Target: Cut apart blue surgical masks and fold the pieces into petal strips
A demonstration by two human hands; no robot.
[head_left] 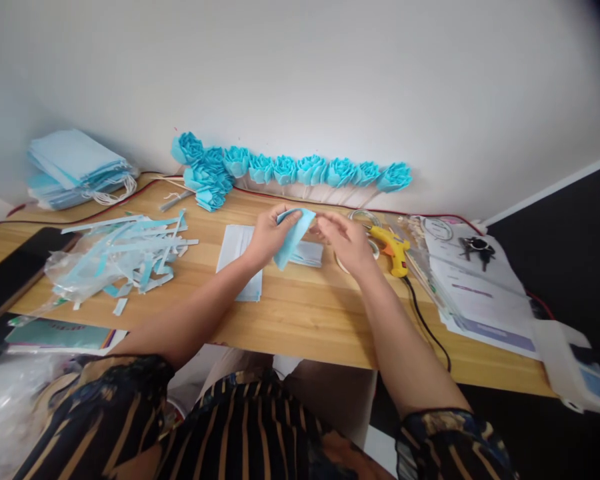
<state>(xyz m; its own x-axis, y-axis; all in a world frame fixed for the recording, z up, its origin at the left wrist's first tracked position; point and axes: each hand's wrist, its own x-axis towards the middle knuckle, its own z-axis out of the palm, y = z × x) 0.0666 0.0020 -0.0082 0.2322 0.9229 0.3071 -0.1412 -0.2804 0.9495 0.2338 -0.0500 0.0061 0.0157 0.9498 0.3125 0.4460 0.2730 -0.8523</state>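
Note:
My left hand is closed on a folded piece of light-blue mask fabric, held upright above the table. Just right of the fabric is my right hand, its fingertips pinched together close to the fabric's upper edge. Whether they grip a corner or some small thing is too small to tell. Beneath the hands lie a stack of pale-blue mask sheets, partly hidden by my left forearm, and a small folded stack of pale-blue pieces.
Several blue fabric flowers on sticks line the wall. A yellow glue gun lies right, near papers with keys. Cut strips, a phone and a pile of masks occupy the left.

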